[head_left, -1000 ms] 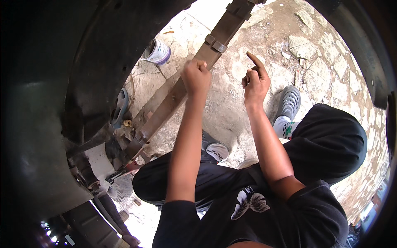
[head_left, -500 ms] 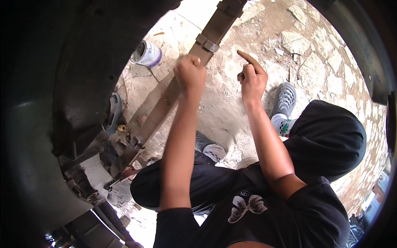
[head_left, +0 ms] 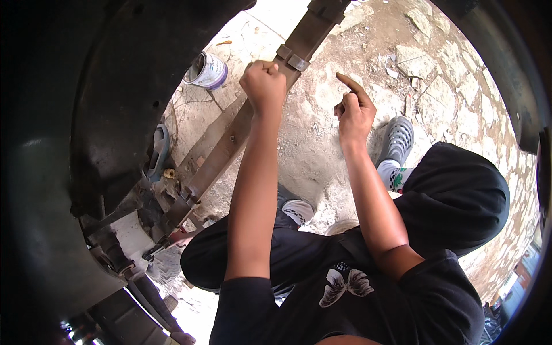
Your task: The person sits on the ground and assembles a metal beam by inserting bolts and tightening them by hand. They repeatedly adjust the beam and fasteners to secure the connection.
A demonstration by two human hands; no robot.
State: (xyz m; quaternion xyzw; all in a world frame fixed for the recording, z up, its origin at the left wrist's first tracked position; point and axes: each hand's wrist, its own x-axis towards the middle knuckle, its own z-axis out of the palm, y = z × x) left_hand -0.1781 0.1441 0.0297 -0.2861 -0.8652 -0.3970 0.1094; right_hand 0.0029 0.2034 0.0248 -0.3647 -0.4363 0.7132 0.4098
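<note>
Left hand point(head_left: 263, 85) fisted, pressed against rusty leaf spring point(head_left: 230, 144) just below its clamp point(head_left: 292, 57); whether it grips anything, can't tell. Right hand point(head_left: 353, 112) free, index finger raised, apart. Paint can point(head_left: 206, 70) beside spring on stony ground point(head_left: 425, 86).

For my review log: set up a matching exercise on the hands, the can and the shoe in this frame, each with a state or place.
1 left hand
2 right hand
3 paint can
4 grey shoe

a forefinger pointing, holding nothing
b lying on its side on the ground
c closed fist at the leaf spring
d just beyond the right wrist

Pairs: 1-c, 2-a, 3-b, 4-d
</note>
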